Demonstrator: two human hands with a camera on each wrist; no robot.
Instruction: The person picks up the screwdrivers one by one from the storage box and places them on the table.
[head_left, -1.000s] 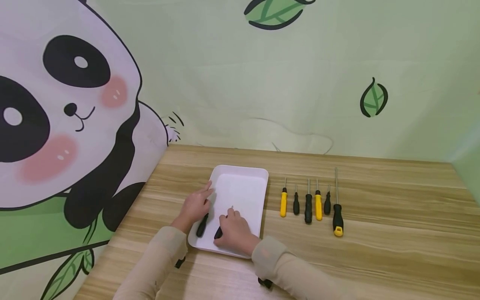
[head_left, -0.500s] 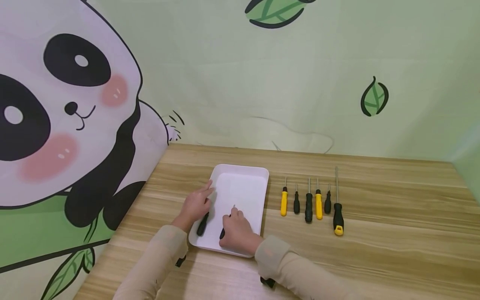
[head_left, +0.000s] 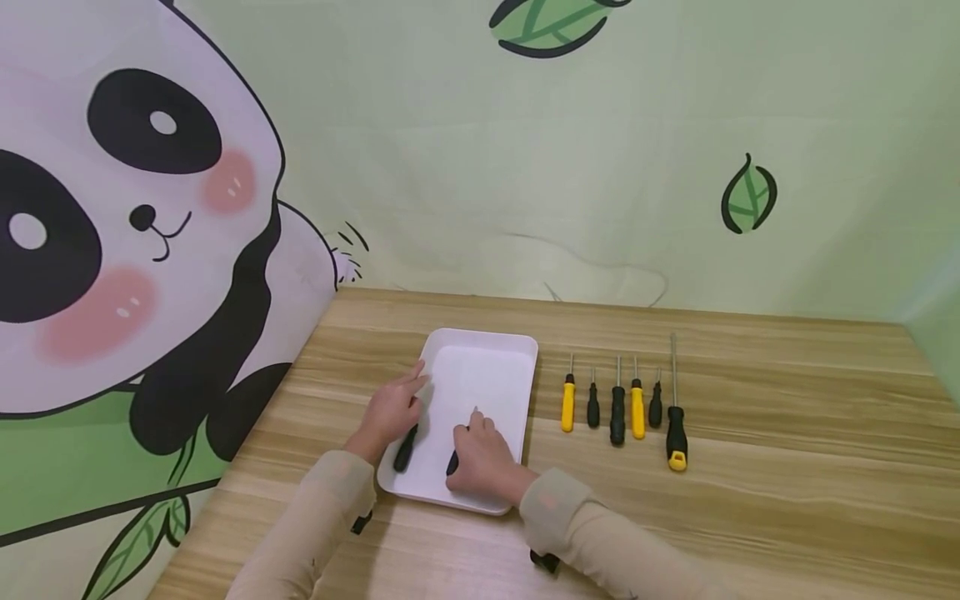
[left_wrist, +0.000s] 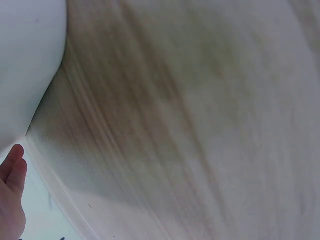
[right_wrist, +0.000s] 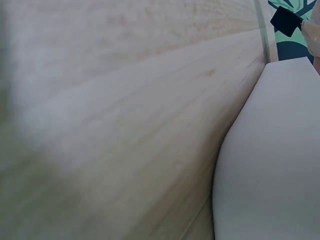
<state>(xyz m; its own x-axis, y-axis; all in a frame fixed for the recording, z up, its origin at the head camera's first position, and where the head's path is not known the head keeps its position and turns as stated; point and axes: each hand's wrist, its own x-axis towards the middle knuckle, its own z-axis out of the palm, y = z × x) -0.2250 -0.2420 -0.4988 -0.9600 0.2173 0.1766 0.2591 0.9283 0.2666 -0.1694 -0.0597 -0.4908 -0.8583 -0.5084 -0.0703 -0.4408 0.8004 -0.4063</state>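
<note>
My right hand (head_left: 486,457) grips a black-handled screwdriver (head_left: 453,463) low in the white tray (head_left: 480,337); the tip of its shaft shows past the fingers, and the hand hides most of the rest. My left hand (head_left: 388,417) rests at the tray's left rim with its fingers fairly straight. Just below that hand, a second black-handled screwdriver (head_left: 406,450) lies along the left side inside the tray, its upper end covered. In the left wrist view, fingers (left_wrist: 17,172) show beside the tray's outer wall (left_wrist: 30,60). The right wrist view has only the tray's side (right_wrist: 270,150) close up.
Right of the tray, several screwdrivers stand in a row on the wooden table (head_left: 787,417): yellow ones (head_left: 567,407), black ones (head_left: 617,417), and a long black one with a yellow end (head_left: 677,437). A panda-printed backdrop (head_left: 450,167) rises behind the table.
My right hand has slid a little to the right within the tray, carrying the screwdriver along. The left hand, the tray and the row of screwdrivers stay where they were.
</note>
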